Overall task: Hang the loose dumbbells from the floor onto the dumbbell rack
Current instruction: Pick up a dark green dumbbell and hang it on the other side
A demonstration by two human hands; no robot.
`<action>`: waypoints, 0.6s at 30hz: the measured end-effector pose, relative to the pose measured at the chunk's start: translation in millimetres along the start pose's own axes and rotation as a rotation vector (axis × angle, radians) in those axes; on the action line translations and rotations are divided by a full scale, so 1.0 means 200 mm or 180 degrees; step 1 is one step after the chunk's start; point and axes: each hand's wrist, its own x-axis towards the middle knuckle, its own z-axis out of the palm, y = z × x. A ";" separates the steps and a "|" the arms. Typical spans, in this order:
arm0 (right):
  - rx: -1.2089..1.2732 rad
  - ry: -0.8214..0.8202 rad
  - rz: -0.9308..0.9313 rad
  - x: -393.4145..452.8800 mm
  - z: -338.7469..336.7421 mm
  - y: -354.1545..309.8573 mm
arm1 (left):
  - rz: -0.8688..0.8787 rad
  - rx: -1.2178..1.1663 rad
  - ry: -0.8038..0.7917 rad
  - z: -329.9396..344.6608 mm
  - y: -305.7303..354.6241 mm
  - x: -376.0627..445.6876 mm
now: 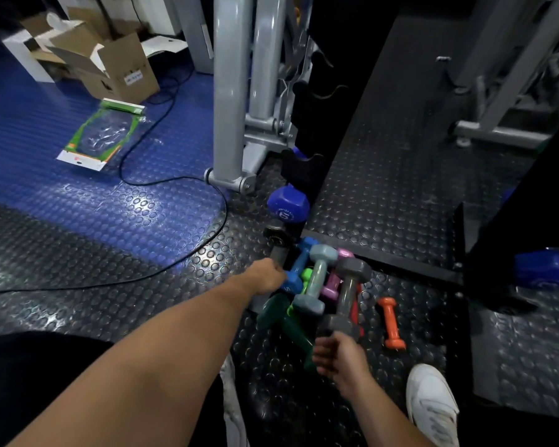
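Note:
Several loose dumbbells lie piled on the black studded floor: a blue one [296,269], a pale grey-blue one [317,279], a grey one [349,295], a pink one [333,283], a lime one [306,275] and a dark green one [283,319]. An orange dumbbell [391,322] lies apart to the right. My left hand [267,276] grips the handle of a dark metal dumbbell [275,238] at the pile's left. My right hand [339,358], fingers curled, sits at the near ends of the grey and dark green dumbbells; its hold is unclear. The black rack [304,124] carries a blue dumbbell [288,204].
A grey machine frame [229,91] stands left of the rack, with a black cable [175,179] looping over the blue floor. Cardboard boxes [110,59] and a green package [104,133] lie far left. Another blue dumbbell [546,267] is at right. My white shoe [433,404] is near.

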 end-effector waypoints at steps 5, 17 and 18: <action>-0.0082 0.0583 0.0305 0.09 -0.08 0.11 | -0.0257 0.0223 -0.0216 0.14 -0.08 0.05; 0.0526 0.0545 0.0545 0.24 -0.04 0.18 | -0.0380 0.0007 -0.0307 0.34 -0.17 0.11; 0.0612 0.0479 0.0554 0.24 -0.04 0.19 | -0.0405 -0.0077 -0.0291 0.36 -0.19 0.11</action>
